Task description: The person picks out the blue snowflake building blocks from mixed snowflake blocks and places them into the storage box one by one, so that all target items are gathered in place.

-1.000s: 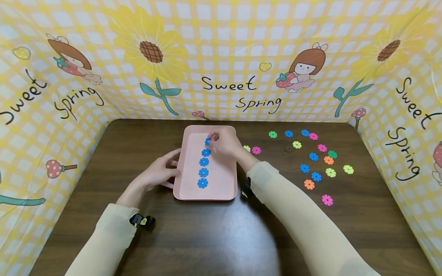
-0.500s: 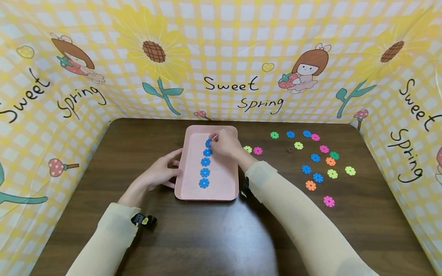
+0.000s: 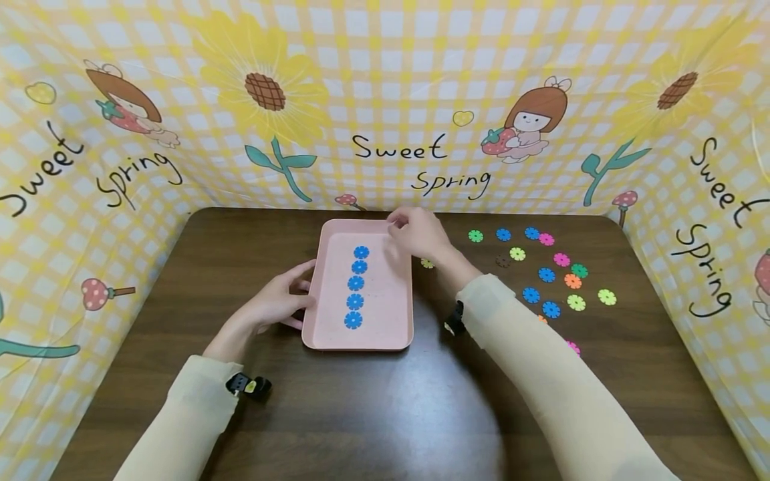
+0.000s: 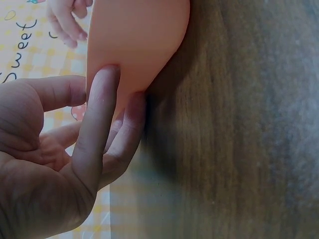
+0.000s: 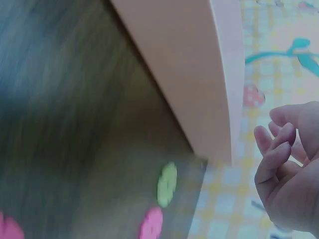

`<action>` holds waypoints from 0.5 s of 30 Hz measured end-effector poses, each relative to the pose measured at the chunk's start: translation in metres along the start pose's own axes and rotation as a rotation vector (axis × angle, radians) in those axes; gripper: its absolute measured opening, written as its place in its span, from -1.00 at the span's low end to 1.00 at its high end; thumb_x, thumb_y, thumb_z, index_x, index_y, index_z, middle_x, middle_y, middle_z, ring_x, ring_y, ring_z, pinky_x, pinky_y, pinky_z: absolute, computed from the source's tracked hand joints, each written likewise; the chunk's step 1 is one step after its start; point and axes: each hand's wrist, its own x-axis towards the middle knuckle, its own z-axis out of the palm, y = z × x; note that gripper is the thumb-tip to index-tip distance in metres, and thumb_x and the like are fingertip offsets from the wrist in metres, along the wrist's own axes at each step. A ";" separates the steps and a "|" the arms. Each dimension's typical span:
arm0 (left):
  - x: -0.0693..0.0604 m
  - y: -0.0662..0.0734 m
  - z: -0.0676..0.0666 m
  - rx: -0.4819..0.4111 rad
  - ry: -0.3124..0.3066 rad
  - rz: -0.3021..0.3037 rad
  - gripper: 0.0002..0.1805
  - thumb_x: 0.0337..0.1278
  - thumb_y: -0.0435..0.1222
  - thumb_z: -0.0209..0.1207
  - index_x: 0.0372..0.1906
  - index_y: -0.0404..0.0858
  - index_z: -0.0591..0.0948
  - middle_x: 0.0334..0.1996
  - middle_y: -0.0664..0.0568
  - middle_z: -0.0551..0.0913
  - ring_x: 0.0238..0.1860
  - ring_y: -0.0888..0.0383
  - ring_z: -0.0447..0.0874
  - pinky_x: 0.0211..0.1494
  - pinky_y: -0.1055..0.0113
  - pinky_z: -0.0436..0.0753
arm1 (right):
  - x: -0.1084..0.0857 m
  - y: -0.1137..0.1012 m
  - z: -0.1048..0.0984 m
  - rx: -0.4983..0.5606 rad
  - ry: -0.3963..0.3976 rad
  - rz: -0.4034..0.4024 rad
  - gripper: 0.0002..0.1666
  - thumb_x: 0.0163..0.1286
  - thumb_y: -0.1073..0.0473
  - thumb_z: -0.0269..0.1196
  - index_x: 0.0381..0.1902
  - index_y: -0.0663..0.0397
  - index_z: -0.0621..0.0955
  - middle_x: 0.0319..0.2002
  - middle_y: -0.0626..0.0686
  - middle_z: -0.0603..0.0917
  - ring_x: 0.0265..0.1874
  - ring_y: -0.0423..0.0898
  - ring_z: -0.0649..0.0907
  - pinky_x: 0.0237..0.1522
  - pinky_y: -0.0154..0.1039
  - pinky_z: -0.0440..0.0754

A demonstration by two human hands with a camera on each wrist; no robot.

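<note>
A pink tray [image 3: 385, 314] lies on the table, with several blue notched snowflake discs [image 3: 355, 283] in a lengthwise row inside it. My left hand [image 3: 273, 300] is at the tray's left side. In the left wrist view its fingertips [image 4: 105, 82] touch the outer wall and the rim. Over the tray's far right corner hovers my right hand [image 3: 421, 232], its fingers loosely curled with nothing between them. The right wrist view shows that hand [image 5: 289, 174] empty, apart from the tray wall [image 5: 184, 64].
Right of the tray, loose discs in several colours lie scattered, among them an orange disc [image 3: 573, 281], a green disc [image 3: 579, 270] and a yellow-green disc [image 3: 607, 297]. A brown disc [image 3: 502, 261] blends into the dark table [image 3: 337, 414]. Patterned cloth [image 3: 385, 87] walls the back and sides.
My right hand has let go of the farthest blue disc, which now sits closer to the row, and has moved right and away. The left hand has stayed at the tray's side.
</note>
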 end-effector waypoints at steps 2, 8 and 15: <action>0.000 0.000 0.000 0.002 0.002 0.001 -0.10 0.38 -0.42 0.17 0.70 -0.02 0.05 0.28 -0.37 0.38 0.03 -0.18 0.67 -0.27 0.00 0.80 | -0.001 0.008 -0.011 0.004 0.012 -0.011 -0.67 0.52 0.05 0.25 0.11 0.06 0.73 -0.09 -0.02 0.71 -0.11 -0.05 0.62 0.01 -0.07 0.61; -0.001 0.000 -0.001 -0.003 0.002 -0.002 -0.09 0.35 -0.44 0.16 0.70 -0.02 0.05 0.27 -0.37 0.37 0.00 -0.16 0.68 -0.27 0.00 0.80 | -0.001 0.038 -0.036 0.022 0.052 -0.002 -0.65 0.49 0.07 0.27 0.12 0.10 0.72 -0.08 0.07 0.74 -0.06 0.00 0.66 0.06 -0.02 0.59; 0.000 0.001 0.000 -0.008 -0.002 -0.003 -0.09 0.36 -0.45 0.16 0.70 -0.03 0.05 0.27 -0.38 0.37 -0.01 -0.15 0.69 -0.26 -0.01 0.80 | -0.007 0.070 -0.057 0.022 0.066 0.074 -0.63 0.49 0.06 0.29 0.15 0.09 0.69 -0.07 0.11 0.73 -0.07 0.06 0.64 0.03 0.02 0.58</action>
